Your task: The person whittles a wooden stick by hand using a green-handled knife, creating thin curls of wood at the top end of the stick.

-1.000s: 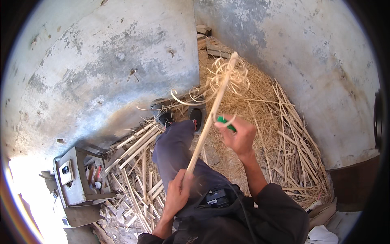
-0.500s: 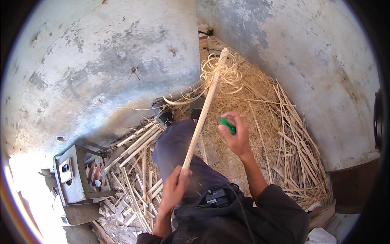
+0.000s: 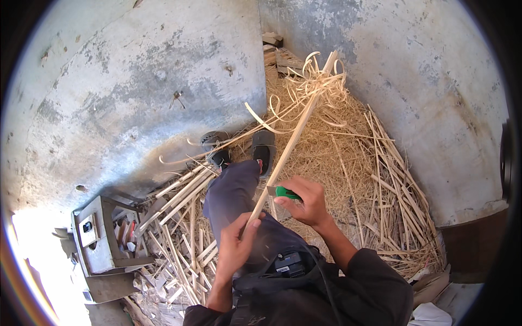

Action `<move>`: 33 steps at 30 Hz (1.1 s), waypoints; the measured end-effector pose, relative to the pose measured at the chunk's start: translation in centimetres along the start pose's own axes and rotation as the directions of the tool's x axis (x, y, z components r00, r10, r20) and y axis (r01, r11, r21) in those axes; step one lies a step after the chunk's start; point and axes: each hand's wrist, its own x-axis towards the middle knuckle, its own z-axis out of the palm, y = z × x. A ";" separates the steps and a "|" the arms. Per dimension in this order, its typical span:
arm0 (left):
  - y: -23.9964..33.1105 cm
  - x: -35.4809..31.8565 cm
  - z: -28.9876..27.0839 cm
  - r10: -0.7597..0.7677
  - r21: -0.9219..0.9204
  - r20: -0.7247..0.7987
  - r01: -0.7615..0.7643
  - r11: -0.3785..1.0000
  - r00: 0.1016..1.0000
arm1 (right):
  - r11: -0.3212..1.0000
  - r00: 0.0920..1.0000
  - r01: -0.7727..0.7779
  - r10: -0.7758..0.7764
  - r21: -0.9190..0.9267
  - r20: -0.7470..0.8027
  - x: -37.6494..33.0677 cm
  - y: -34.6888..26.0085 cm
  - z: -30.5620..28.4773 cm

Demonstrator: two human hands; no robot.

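The blade of the knife point(image 3: 285, 192) is mostly hidden: only a short grey tip shows to the left of the green handle, right against the stick point(image 3: 291, 142), and whether it bites into the wood cannot be told. The lower end of the stick is covered by the left hand point(image 3: 235, 245). The far end is tangled in pale curled shavings point(image 3: 318, 81), so its tip is hard to pick out. The black device point(image 3: 287, 264) on the person's lap is partly under a strap and a cable, and its kind is unclear.

At the lower left stands a grey metal box point(image 3: 98, 233), open on its right side; inside are a few small things, some red, too small to name. Its lower part is cut off by glare.

The left hand is closed around the lower end of the stick, thumb up along it. The right hand point(image 3: 307, 204) is curled tight on the knife's green handle, just beside the stick. The stick slants from the lap up and to the right, over the dark trouser leg point(image 3: 234, 187) and past the sandals point(image 3: 263, 149), toward the concrete wall point(image 3: 136, 70). Straw and loose wooden strips point(image 3: 391, 179) lie heaped on the floor around the legs
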 end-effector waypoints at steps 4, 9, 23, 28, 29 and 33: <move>0.8 -0.2 -0.1 -0.020 0.078 -0.006 0.020 0.997 1.000 | 0.990 0.992 0.066 -0.078 -0.123 -0.097 0.0 0.4 -0.1; 0.5 -0.5 0.0 0.000 0.106 -0.008 0.001 0.994 1.000 | 0.981 0.993 0.075 -0.090 -0.178 -0.080 0.5 0.2 -0.7; 0.6 -1.1 -0.1 -0.003 0.164 -0.012 0.005 0.987 1.000 | 0.957 0.983 0.111 -0.146 -0.270 -0.113 1.0 -0.1 -0.7; 0.3 -1.4 -0.2 -0.005 0.166 -0.014 0.007 0.986 1.000 | 0.952 0.982 0.116 -0.152 -0.284 -0.108 1.0 -0.1 -0.7; 0.3 -1.4 -0.2 -0.004 0.166 -0.014 0.007 0.986 1.000 | 0.950 0.982 0.121 -0.157 -0.288 -0.108 1.1 -0.1 -0.7; 0.1 -1.6 -0.2 0.002 0.160 -0.021 0.001 0.987 1.000 | 0.951 0.978 0.126 -0.167 -0.283 -0.124 1.3 -0.2 -0.6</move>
